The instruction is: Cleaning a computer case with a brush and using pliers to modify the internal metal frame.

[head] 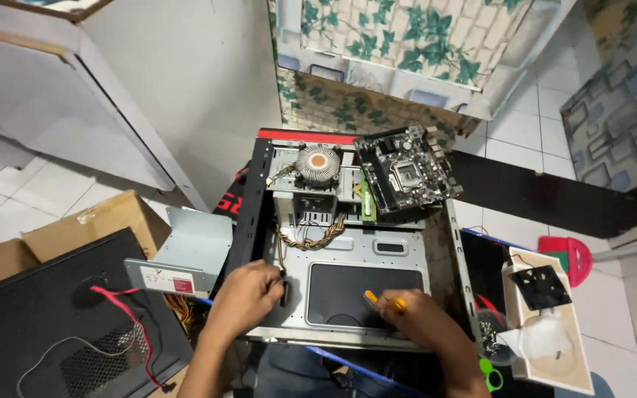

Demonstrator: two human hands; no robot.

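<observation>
Where the white tiled floor (pixel 532 118) meets the grey wall, an open black-framed steel computer case (pixel 363 273) lies flat, side panel off, bare grey tray exposed; a black square motherboard (pixel 407 168) rests on its far right corner. The left hand (pixel 248 295) clenches the case's near left edge. The right hand (pixel 414 313), wrist bent inward, grasps an orange-handled screwdriver (pixel 383 301) over the tray's near edge.

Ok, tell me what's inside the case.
In the case: braided cables and a bare tray. The motherboard and cooler rest on its far end, hiding what's beneath.
</observation>
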